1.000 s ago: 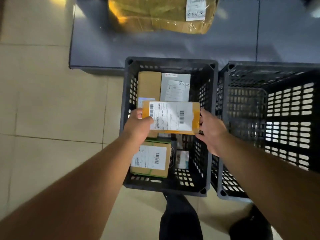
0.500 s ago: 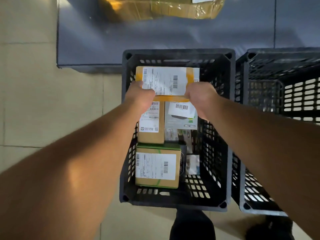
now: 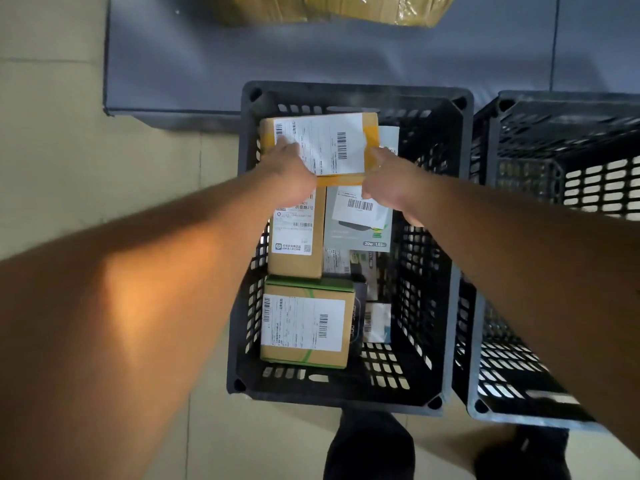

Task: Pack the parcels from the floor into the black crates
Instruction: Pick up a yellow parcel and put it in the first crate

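Both your hands are on the yellow-taped parcel (image 3: 323,143) at the far end of the left black crate (image 3: 446,237). Your left hand (image 3: 292,176) lies on its label with fingers reaching forward; your right hand (image 3: 391,181) touches its right near corner — whether either hand's fingers curl round an edge, you cannot tell from here. The parcel lies flat, overlapping a tall brown box (image 3: 296,233) and a grey packet (image 3: 360,220). Nearer you sits a green-taped box (image 3: 306,329). The second black crate (image 3: 568,188) stands just beside, on the right — beyond both lies a large wrapped parcel (image 3: 346,8) on a grey mat (image 3: 173,64).
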The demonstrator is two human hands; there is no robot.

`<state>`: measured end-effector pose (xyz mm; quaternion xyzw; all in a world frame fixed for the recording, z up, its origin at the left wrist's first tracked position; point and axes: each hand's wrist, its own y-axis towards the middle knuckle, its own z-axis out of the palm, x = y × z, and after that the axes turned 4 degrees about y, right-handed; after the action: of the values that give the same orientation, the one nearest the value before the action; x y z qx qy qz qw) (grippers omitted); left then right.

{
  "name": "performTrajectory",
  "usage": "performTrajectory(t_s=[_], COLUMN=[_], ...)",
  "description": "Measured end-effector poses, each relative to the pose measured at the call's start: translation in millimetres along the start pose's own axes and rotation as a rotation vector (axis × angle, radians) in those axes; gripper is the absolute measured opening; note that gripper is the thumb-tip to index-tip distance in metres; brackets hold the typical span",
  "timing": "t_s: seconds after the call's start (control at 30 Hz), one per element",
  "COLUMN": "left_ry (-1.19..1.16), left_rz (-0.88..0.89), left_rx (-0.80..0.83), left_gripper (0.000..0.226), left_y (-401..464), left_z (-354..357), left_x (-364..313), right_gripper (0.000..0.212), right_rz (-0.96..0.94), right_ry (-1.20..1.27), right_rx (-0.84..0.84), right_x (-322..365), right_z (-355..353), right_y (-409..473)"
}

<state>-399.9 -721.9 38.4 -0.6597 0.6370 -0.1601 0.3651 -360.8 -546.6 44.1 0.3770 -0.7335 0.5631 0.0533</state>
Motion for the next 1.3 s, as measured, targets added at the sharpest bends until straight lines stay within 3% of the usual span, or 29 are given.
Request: performTrajectory(t_s=[0.1, 0.27, 0.4, 0.7, 0.83, 1.1, 1.23, 1.3], left_ry=[-0.050, -0.076, -0.230, -0.283, -0.365, -0.513, -0.542, -0.568], left_rz=[0.040, 0.108, 0.078, 0.068, 0.076, -0.042, -0.015, 0.001], left_rx=[-0.052, 0.004, 0.032, 0.035, 0.033, 0.069, 0.069, 0.079], left_gripper=[0.069, 0.074, 0.074, 0.066, 0.058, 0.067, 0.066, 0.065], left_y=[-11.0, -54.1, -95.3, -186.6, -220.6, -289.2, -307.0, -311.9], left_z=[0.5, 22.5, 39.9, 81.1, 102.5, 186.1, 214.3, 231.8], left_x=[-1.0, -11.0, -30.8, -98.8, -150.3, -267.1, -323.8, -348.8], right_gripper=[0.073, 0.072, 0.069, 0.064, 0.065, 0.056, 0.046, 0.052], right_rz=[0.018, 0.040, 0.087, 0.049, 0.091, 0.145, 0.117, 0.149], right_ry=[0.040, 0.178, 0.106, 0.236, 0.256, 0.301, 0.261, 0.254], right_rx=[-0.043, -0.102, -0.135, -0.120, -0.128, -0.180, -0.261, -0.292], right_x=[-19.7, -42.6, -65.4, -141.8, -187.9, -308.2, -349.2, -366.5], right_z=[-0.9, -12.8, -21.5, -44.4, -82.8, -187.7, -241.9, -264.7], right_y=[-10.3, -33.5, -65.2, -157.3, -187.6, -260.8, -283.8, -289.8])
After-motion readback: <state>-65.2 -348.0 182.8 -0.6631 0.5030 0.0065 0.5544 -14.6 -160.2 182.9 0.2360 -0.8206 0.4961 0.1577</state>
